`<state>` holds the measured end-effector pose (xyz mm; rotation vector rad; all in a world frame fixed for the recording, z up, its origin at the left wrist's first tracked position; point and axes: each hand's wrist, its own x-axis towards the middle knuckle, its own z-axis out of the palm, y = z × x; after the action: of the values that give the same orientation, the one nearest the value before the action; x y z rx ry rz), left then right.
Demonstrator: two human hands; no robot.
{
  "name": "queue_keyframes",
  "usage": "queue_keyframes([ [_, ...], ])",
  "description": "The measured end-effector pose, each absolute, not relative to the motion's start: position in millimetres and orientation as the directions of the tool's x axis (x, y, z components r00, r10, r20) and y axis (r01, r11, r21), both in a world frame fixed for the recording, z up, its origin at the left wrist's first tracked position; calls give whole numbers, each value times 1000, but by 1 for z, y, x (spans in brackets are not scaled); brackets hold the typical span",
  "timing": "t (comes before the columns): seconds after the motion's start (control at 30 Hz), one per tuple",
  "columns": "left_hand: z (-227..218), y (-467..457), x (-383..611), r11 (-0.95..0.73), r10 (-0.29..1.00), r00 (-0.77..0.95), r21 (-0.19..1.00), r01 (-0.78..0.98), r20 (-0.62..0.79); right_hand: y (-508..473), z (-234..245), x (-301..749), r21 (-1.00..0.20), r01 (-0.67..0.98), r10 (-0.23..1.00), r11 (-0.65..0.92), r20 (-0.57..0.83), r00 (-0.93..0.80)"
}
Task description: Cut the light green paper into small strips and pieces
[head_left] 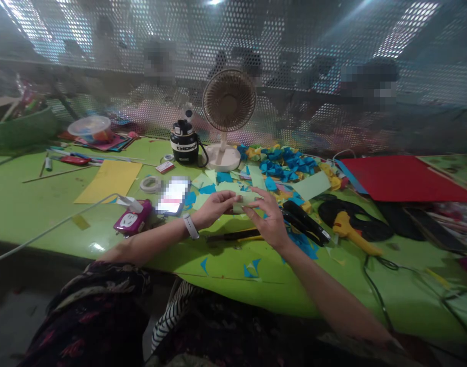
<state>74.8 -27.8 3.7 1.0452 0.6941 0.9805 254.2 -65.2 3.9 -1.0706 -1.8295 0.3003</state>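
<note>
Pale green paper (245, 198) is held up between my two hands, just above the table. My left hand (219, 206), with a white watch on its wrist, pinches the near left part of it. On the right side, the thumb and fingers of my right hand (270, 215) grip the paper's edge. Below the hands lies a long black and yellow tool (237, 235), partly covered, its kind unclear. A black stapler (305, 222) rests just right of my right hand. Blue paper scraps (251, 269) are scattered nearer to me.
Behind the hands stand a white fan (229, 102), a black bottle (184, 145) and a pile of blue and yellow paper pieces (289, 162). At left are a lit phone (174, 196), tape roll (150, 184) and purple power socket (132, 218). A yellow glue gun (354, 233) lies right.
</note>
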Motion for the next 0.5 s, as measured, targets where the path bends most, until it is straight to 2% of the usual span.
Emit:
queue_keyframes([
  [0.1,2,-32,75,174,894,449,919,-355,4,-64,3,252,-733,448,830,513,556,-42],
  [0.27,2,-35,74,137,871,488,924,-357,59,-64,4,248,-922,217,943,320,331,16],
  [0.37,0,-36,76,99,855,510,936,-338,94,-65,5,245,-950,153,958,271,283,56],
  [0.5,-3,-37,78,87,874,476,937,-339,91,-67,7,244,-953,154,958,262,276,80],
])
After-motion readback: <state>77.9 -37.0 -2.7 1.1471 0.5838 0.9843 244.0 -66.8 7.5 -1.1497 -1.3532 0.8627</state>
